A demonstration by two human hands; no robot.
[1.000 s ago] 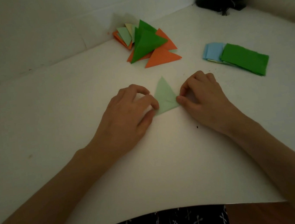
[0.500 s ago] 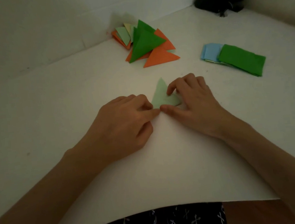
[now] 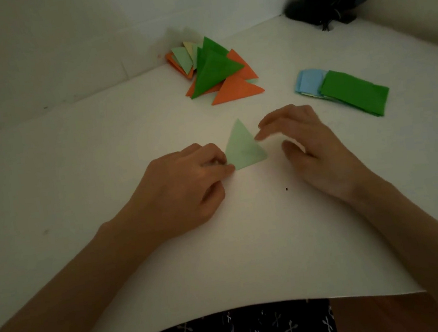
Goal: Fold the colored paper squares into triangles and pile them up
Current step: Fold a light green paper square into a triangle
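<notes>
Lying flat, pale green triangle (image 3: 244, 146) points away.

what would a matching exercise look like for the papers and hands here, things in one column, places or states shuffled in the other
Things
1. pale green triangle
2. pile of folded triangles
3. stack of unfolded squares
4. right hand

Places or states
A. far right, dark green sheet on top
B. open, gripping nothing
C. far side, orange and greens mixed
D. flat on the table, corner held by the left hand

Pairs: 1-D, 2-C, 3-A, 4-B
</notes>
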